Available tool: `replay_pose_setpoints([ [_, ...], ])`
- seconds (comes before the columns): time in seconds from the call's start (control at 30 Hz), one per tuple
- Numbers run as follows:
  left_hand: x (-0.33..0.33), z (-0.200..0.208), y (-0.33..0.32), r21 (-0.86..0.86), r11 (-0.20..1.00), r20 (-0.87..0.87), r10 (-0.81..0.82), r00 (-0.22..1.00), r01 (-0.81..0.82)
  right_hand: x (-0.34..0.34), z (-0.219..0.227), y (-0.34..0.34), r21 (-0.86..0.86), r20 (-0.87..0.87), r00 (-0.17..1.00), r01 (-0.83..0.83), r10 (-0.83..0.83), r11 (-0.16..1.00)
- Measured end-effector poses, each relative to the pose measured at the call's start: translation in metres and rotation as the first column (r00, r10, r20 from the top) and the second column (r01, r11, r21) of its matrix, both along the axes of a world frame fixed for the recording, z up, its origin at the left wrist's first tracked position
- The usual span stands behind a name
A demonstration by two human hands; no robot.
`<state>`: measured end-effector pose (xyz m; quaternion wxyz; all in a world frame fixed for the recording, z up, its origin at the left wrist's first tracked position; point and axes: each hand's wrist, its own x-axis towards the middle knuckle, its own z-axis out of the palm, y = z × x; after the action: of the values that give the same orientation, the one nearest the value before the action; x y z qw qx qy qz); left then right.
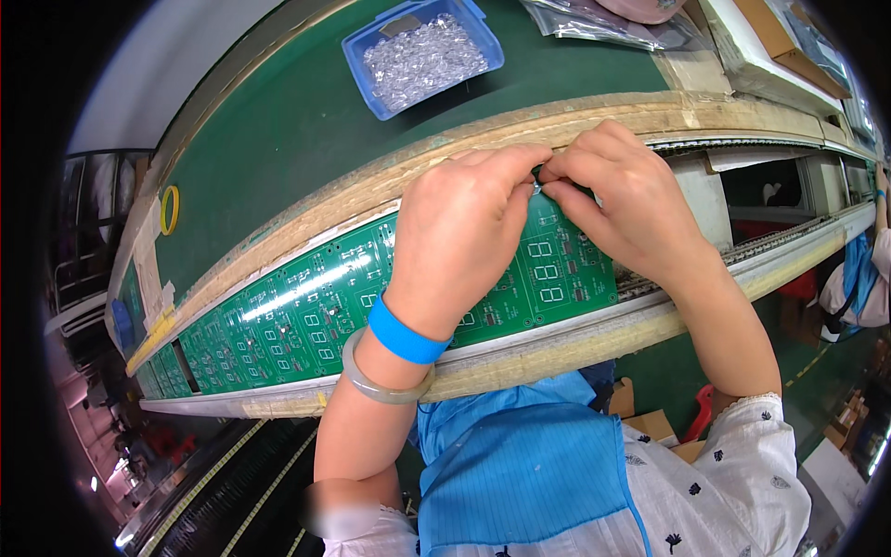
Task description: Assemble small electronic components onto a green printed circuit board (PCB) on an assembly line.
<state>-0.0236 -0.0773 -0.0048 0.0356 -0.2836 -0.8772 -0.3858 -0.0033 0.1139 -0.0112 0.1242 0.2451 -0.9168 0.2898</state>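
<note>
Over the far edge of a green circuit board panel point(557, 246), my left hand point(464, 223) and my right hand point(626, 200) meet fingertip to fingertip. Both are closed in a pinch. A small clear part point(535, 188) glints between the thumbs, just above the board; its shape is mostly covered by my fingers. White digit outlines and small soldered components cover the panel. My left hand and wrist hide part of it. A blue band point(405, 336) and a pale bangle point(382, 382) circle my left wrist.
Boards lie in a rail track with a wooden far ledge point(306, 243) and a padded near rail point(520, 367). Beyond stands a blue bin point(360, 70) of small clear parts point(422, 60). A yellow tape ring point(169, 210) rests at left, plastic bags point(617, 32) at far right.
</note>
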Motion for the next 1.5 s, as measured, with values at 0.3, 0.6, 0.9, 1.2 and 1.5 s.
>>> replay_pose_setpoints([
  [0.3,-0.0013,-0.0014,0.0002,0.003,1.000,0.007,-0.004,1.000,0.004,-0.0002,-0.0005,0.0008,-0.001,-0.006,1.000,-0.009,0.009,1.000],
  [0.6,-0.0005,-0.0006,0.0016,0.079,0.996,0.171,0.016,0.985,-0.030,0.0005,-0.0008,0.0007,-0.008,-0.001,1.000,0.002,-0.002,1.000],
  [0.9,0.0009,-0.0030,-0.0002,0.104,0.993,0.146,0.040,0.988,-0.055,0.0010,-0.0009,0.0005,-0.012,-0.003,1.000,0.002,-0.002,1.000],
  [1.2,-0.0017,-0.0027,-0.0026,0.032,0.999,0.036,-0.013,0.999,0.011,0.0016,-0.0048,0.0014,-0.044,-0.034,0.999,0.011,-0.012,0.999],
  [1.5,-0.0034,0.0003,-0.0011,0.036,0.999,0.065,-0.030,0.997,0.028,0.0023,-0.0071,0.0015,-0.045,-0.069,0.997,0.027,-0.030,0.999],
])
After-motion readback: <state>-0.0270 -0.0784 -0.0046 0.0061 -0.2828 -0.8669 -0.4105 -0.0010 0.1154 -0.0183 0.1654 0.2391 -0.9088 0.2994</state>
